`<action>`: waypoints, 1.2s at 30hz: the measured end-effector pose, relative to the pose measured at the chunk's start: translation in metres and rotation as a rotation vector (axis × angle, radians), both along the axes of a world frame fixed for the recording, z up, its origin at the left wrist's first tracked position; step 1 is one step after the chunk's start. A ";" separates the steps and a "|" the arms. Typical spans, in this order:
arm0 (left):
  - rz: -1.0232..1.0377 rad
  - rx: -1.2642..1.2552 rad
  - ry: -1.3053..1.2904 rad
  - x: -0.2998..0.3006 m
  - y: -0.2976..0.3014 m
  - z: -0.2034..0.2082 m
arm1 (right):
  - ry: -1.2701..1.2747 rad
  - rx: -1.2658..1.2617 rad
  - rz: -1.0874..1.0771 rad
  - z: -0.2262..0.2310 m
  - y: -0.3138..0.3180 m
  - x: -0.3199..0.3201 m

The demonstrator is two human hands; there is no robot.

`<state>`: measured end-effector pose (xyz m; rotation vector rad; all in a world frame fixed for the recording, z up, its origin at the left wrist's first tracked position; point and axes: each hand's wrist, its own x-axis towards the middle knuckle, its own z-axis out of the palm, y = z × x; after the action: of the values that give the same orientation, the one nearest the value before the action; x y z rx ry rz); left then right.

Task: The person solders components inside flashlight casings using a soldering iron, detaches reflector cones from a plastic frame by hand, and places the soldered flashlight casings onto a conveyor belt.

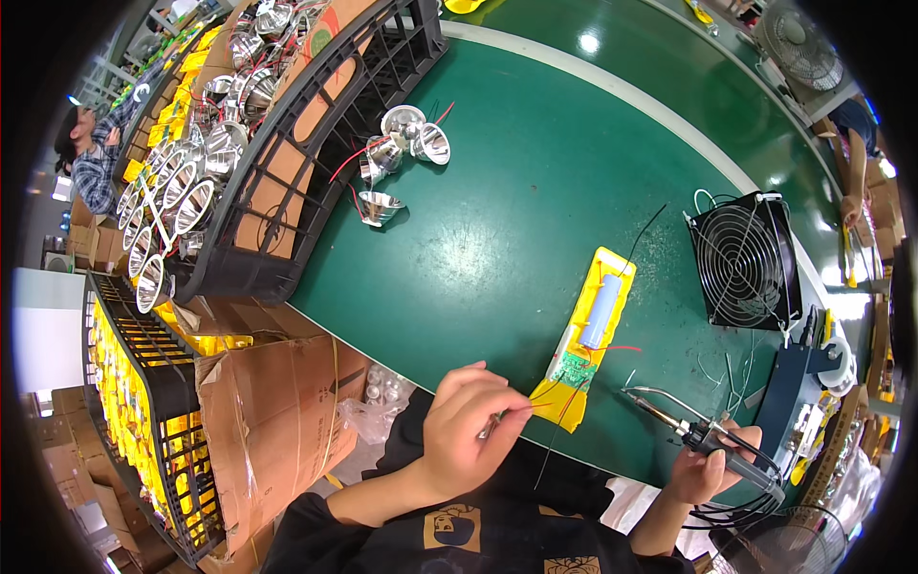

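In front of me on the green table lies a yellow plastic housing [574,407], tilted, with its narrow end pointing away. Set into it are a blue cylindrical battery cell [601,311] and a small green circuit board [575,369]. Thin red and black wires run out from the board. My left hand [475,428] is closed in a pinch beside the housing's near end, with a thin red wire [538,406] at its fingertips. My right hand [710,469] grips a soldering iron [703,438] by its handle. The iron's tip points left toward the housing, apart from it.
Several silver reflector cups [381,208] lie at the back left, beside a black crate [258,225] heaped with more. A black fan [744,260] and a dark blue box-shaped unit [787,397] stand at right. A cardboard box [273,430] sits left of the table; people work farther off.
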<state>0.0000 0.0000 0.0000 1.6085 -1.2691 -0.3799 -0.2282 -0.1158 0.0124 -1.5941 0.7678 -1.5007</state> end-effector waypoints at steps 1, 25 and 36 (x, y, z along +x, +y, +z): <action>0.047 0.011 -0.011 -0.003 -0.004 0.003 | 0.022 0.037 -0.082 0.001 0.000 0.002; 0.095 0.233 0.037 -0.012 -0.025 0.026 | 0.227 0.219 0.066 0.033 -0.013 0.044; 0.093 0.232 0.044 -0.013 -0.024 0.025 | 0.291 0.182 0.109 0.040 -0.017 0.049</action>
<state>-0.0126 -0.0245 0.0246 1.8366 -1.1448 -0.5171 -0.1795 -0.1327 0.0519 -1.7048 0.9340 -1.1020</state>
